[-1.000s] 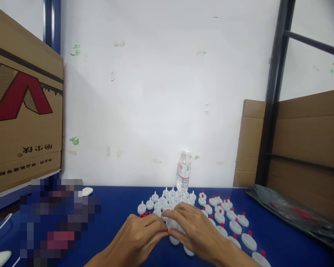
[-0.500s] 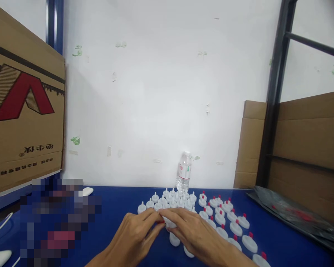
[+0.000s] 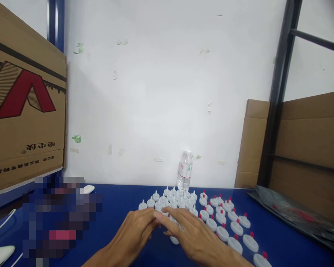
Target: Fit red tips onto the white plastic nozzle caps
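My left hand (image 3: 137,228) is closed, its fingers curled beneath and its thumb side meeting my right hand. What it pinches, if anything, is hidden. My right hand (image 3: 193,231) arches over from the other side, its outstretched thumb touching the left fingertips. Anything in its bent fingers is out of sight. Just behind both hands stands a cluster of white plastic caps with bare pointed nozzles (image 3: 158,205). To the right, white caps with red tips (image 3: 222,233) are set in slanting rows. One white cap (image 3: 174,240) shows partly below the hands.
A clear water bottle (image 3: 185,171) stands against the wall behind the caps. At left are a large printed carton (image 3: 25,126), a pixelated patch and white cables on the blue table (image 3: 114,196). Cardboard (image 3: 311,144) and a dark plastic bag (image 3: 292,215) lie to the right.
My hands have drawn together and my right thumb has swung onto the left fingertips. The white cap and red bit seen between them before are now covered. The view shifted slightly.
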`<action>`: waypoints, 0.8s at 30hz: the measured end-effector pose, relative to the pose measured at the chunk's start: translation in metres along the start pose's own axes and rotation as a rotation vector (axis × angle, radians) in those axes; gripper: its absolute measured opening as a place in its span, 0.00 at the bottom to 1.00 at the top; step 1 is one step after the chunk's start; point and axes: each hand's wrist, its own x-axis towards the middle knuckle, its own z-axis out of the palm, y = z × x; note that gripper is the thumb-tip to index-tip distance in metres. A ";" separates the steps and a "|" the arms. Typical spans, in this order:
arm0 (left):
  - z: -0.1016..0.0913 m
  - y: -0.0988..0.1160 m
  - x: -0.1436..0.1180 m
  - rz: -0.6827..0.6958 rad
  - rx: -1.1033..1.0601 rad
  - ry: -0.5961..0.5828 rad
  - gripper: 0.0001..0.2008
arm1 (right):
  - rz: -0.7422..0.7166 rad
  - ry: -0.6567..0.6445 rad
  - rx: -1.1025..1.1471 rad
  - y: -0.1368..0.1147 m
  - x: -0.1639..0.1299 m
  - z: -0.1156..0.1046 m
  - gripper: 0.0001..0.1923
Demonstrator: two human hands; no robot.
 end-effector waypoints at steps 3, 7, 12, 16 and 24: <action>0.002 0.005 -0.002 -0.043 -0.115 -0.031 0.19 | -0.006 0.023 -0.008 -0.001 0.000 -0.001 0.25; 0.001 0.014 -0.001 -0.078 -0.225 -0.052 0.18 | -0.031 0.068 0.006 -0.003 -0.001 -0.002 0.24; -0.002 0.020 -0.001 -0.089 -0.275 -0.085 0.18 | -0.044 0.020 0.017 -0.003 -0.006 0.001 0.26; -0.003 0.022 0.001 -0.091 -0.254 -0.081 0.19 | -0.070 0.013 -0.001 -0.003 -0.006 0.001 0.26; -0.020 0.022 0.010 -0.077 0.002 -0.030 0.10 | 0.072 -0.049 0.101 0.024 -0.003 -0.006 0.22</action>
